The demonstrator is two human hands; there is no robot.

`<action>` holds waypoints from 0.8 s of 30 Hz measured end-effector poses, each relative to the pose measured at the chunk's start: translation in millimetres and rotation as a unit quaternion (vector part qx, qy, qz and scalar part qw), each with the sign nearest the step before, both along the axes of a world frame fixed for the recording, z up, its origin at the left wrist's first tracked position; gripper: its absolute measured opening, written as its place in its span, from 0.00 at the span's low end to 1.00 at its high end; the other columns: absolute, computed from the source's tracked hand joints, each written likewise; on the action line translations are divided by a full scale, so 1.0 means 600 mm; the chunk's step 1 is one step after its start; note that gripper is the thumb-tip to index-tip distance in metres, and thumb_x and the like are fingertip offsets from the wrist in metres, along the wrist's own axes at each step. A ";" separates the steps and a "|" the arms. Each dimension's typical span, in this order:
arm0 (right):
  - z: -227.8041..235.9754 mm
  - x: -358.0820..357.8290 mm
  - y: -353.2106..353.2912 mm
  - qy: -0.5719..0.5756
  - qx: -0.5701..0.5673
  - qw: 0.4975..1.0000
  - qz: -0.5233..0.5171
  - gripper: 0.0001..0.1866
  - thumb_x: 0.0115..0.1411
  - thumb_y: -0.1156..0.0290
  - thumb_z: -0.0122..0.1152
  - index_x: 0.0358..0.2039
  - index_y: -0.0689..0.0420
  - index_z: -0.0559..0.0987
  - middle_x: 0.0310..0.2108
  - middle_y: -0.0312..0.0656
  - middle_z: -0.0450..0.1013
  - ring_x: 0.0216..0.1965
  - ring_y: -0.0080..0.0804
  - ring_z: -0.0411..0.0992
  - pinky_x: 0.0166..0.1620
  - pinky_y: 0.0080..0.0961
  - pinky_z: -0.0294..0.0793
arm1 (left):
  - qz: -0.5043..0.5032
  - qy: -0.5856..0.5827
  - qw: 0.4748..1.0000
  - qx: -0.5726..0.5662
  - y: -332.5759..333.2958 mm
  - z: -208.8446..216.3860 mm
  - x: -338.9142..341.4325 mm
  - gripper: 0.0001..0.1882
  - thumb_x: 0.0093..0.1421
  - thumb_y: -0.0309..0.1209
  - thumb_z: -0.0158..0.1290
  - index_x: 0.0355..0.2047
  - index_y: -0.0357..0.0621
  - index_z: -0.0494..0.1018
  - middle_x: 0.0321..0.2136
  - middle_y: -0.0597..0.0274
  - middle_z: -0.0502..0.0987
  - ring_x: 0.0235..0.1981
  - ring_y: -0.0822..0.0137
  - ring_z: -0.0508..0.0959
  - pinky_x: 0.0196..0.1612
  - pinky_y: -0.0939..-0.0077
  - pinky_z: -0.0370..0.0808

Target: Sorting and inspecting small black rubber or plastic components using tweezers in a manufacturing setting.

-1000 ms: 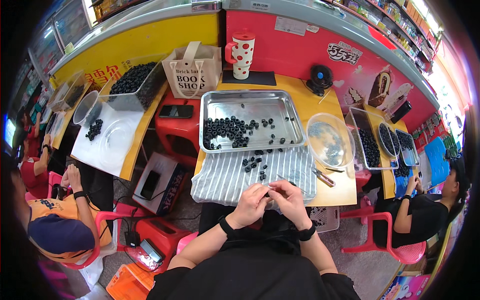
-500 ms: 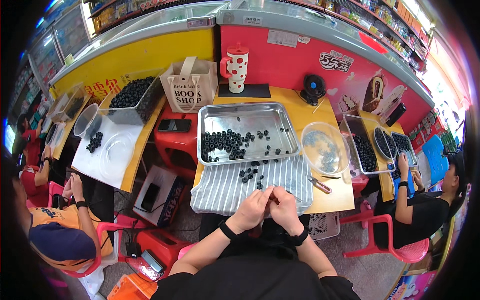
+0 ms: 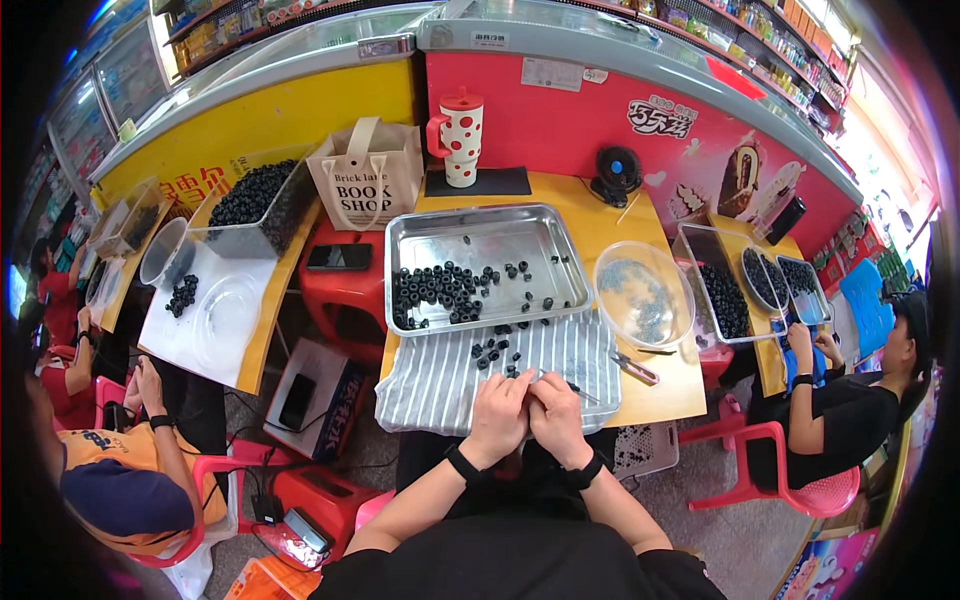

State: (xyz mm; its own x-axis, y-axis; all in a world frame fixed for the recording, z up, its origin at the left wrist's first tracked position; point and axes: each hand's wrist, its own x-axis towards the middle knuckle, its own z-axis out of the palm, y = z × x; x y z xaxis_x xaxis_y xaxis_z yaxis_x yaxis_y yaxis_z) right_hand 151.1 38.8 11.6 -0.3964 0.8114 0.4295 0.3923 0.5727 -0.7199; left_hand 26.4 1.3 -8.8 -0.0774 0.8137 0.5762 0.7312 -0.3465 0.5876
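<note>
My left hand (image 3: 496, 418) and my right hand (image 3: 556, 416) meet at the front edge of a grey-and-white striped cloth (image 3: 430, 385). Both have their fingers bent and pressed together; whatever they hold is hidden between them. A thin rod-like tool (image 3: 590, 396) pokes out past my right fingers. Just ahead, several small black ring-shaped parts (image 3: 490, 352) lie loose on the cloth. Behind them, a metal tray (image 3: 520, 235) rests partly on the cloth, with many more black rings (image 3: 440, 288) heaped toward its left.
Right of the tray sit a round clear plastic tub (image 3: 645, 290) and a small cutter with reddish handles (image 3: 637, 370). A spotted tumbler (image 3: 461, 140), a black fan (image 3: 616, 176) and a canvas bag (image 3: 365, 180) stand behind. Co-workers sit at tables on both sides.
The view has shifted slightly, so the table things sit a little further left. My hands stay together at the cloth's front edge, with the fingers slightly repositioned.
</note>
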 end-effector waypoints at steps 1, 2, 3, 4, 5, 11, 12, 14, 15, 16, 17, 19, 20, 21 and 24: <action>0.002 -0.002 0.000 0.003 0.019 1.000 0.001 0.06 0.50 0.85 0.56 0.28 0.61 0.77 0.26 0.48 0.69 0.30 0.48 0.71 0.32 0.38 0.71 | 0.000 -0.001 1.000 -0.002 0.002 -0.003 -0.002 0.23 0.51 0.23 0.54 0.49 0.36 0.74 0.28 0.58 0.74 0.33 0.56 0.73 0.36 0.63 0.67; 0.002 -0.003 0.000 0.006 0.038 0.999 0.002 0.06 0.50 0.85 0.55 0.27 0.61 0.76 0.26 0.48 0.69 0.29 0.48 0.71 0.32 0.38 0.70 | -0.015 -0.003 1.000 -0.005 0.004 -0.007 -0.005 0.21 0.50 0.22 0.54 0.48 0.36 0.75 0.29 0.57 0.75 0.33 0.55 0.72 0.37 0.62 0.68; 0.000 -0.003 -0.002 0.005 0.036 0.999 0.002 0.06 0.50 0.85 0.55 0.27 0.61 0.76 0.26 0.48 0.69 0.29 0.48 0.71 0.32 0.38 0.70 | -0.030 -0.006 0.999 -0.008 0.005 -0.010 -0.009 0.20 0.50 0.21 0.55 0.46 0.36 0.75 0.30 0.55 0.75 0.33 0.53 0.72 0.38 0.62 0.69; -0.004 -0.001 -0.003 -0.003 0.046 0.999 0.000 0.05 0.50 0.85 0.56 0.27 0.61 0.76 0.25 0.47 0.68 0.29 0.48 0.70 0.32 0.38 0.70 | -0.032 -0.007 0.999 -0.009 0.007 -0.008 -0.014 0.20 0.50 0.21 0.55 0.46 0.36 0.75 0.30 0.55 0.75 0.33 0.53 0.72 0.38 0.62 0.69; -0.007 0.000 -0.004 -0.012 0.055 0.998 -0.002 0.05 0.50 0.84 0.56 0.27 0.61 0.76 0.25 0.47 0.68 0.29 0.48 0.70 0.32 0.38 0.70 | -0.067 0.004 0.997 -0.029 0.008 -0.005 -0.022 0.20 0.49 0.20 0.55 0.45 0.36 0.76 0.30 0.54 0.74 0.33 0.53 0.71 0.38 0.61 0.69; -0.025 0.011 -0.014 -0.035 0.088 0.995 0.025 0.05 0.52 0.80 0.58 0.31 0.59 0.77 0.27 0.44 0.70 0.28 0.43 0.71 0.30 0.36 0.71 | -0.060 -0.104 0.993 0.025 -0.010 0.041 -0.009 0.18 0.52 0.25 0.57 0.45 0.39 0.76 0.43 0.49 0.75 0.45 0.49 0.74 0.49 0.60 0.70; -0.033 0.007 -0.016 -0.036 0.086 0.995 0.024 0.05 0.52 0.80 0.58 0.31 0.59 0.77 0.27 0.44 0.70 0.28 0.43 0.71 0.30 0.36 0.71 | -0.060 -0.105 0.992 0.023 -0.013 0.056 -0.001 0.18 0.52 0.25 0.57 0.45 0.39 0.76 0.43 0.49 0.75 0.45 0.49 0.74 0.49 0.60 0.70; -0.052 0.002 -0.022 0.085 -0.080 0.991 0.059 0.08 0.57 0.72 0.58 0.37 0.59 0.77 0.31 0.45 0.70 0.33 0.42 0.72 0.36 0.35 0.72 | -0.144 -0.044 0.985 0.089 -0.017 0.081 0.020 0.19 0.52 0.29 0.59 0.46 0.41 0.76 0.48 0.50 0.74 0.46 0.49 0.74 0.51 0.55 0.67; -0.065 0.005 -0.023 0.082 -0.084 0.991 0.059 0.08 0.57 0.72 0.58 0.37 0.59 0.77 0.31 0.45 0.70 0.33 0.42 0.72 0.36 0.35 0.72 | -0.150 -0.052 0.984 0.076 -0.018 0.081 0.037 0.17 0.49 0.32 0.61 0.41 0.43 0.78 0.47 0.55 0.76 0.47 0.52 0.75 0.52 0.55 0.65; -0.079 0.010 -0.022 0.100 -0.113 0.985 0.088 0.10 0.59 0.70 0.55 0.40 0.59 0.75 0.34 0.45 0.69 0.36 0.41 0.71 0.40 0.35 0.71 | -0.148 -0.054 0.985 0.073 -0.017 0.069 0.043 0.17 0.49 0.32 0.61 0.41 0.43 0.78 0.47 0.55 0.76 0.47 0.52 0.75 0.52 0.55 0.65; -0.094 0.014 -0.021 0.118 -0.141 0.976 0.116 0.11 0.60 0.68 0.52 0.42 0.58 0.74 0.36 0.45 0.69 0.39 0.41 0.70 0.44 0.34 0.70 | -0.157 -0.049 0.983 0.085 -0.013 0.052 0.046 0.15 0.48 0.32 0.62 0.38 0.43 0.78 0.44 0.57 0.77 0.46 0.54 0.75 0.51 0.57 0.65; -0.121 0.023 -0.021 0.154 -0.200 0.952 0.170 0.15 0.64 0.65 0.47 0.48 0.57 0.71 0.42 0.45 0.67 0.45 0.39 0.68 0.52 0.34 0.67 | -0.153 -0.058 0.981 0.100 -0.009 0.042 0.051 0.09 0.46 0.31 0.63 0.28 0.45 0.79 0.37 0.62 0.78 0.43 0.58 0.76 0.49 0.61 0.65; -0.131 0.026 -0.022 0.172 -0.230 0.938 0.195 0.17 0.66 0.63 0.44 0.51 0.57 0.70 0.44 0.45 0.66 0.48 0.38 0.68 0.55 0.34 0.66 | -0.152 -0.061 0.982 0.095 -0.007 0.037 0.053 0.09 0.46 0.31 0.63 0.28 0.45 0.79 0.37 0.62 0.78 0.43 0.58 0.76 0.49 0.61 0.65; -0.141 0.029 -0.023 0.191 -0.259 0.921 0.220 0.19 0.67 0.61 0.42 0.53 0.56 0.68 0.47 0.45 0.66 0.52 0.37 0.67 0.59 0.33 0.65 | -0.153 -0.068 0.981 0.094 -0.005 0.030 0.054 0.09 0.46 0.32 0.63 0.28 0.45 0.79 0.37 0.62 0.79 0.43 0.57 0.76 0.48 0.60 0.65; -0.148 0.018 -0.017 0.175 -0.214 0.939 0.206 0.17 0.63 0.64 0.47 0.49 0.58 0.69 0.42 0.43 0.65 0.46 0.35 0.66 0.53 0.31 0.66 | -0.161 -0.081 0.980 0.088 -0.001 0.025 0.050 0.08 0.46 0.31 0.63 0.28 0.46 0.79 0.38 0.62 0.79 0.43 0.57 0.76 0.48 0.60 0.64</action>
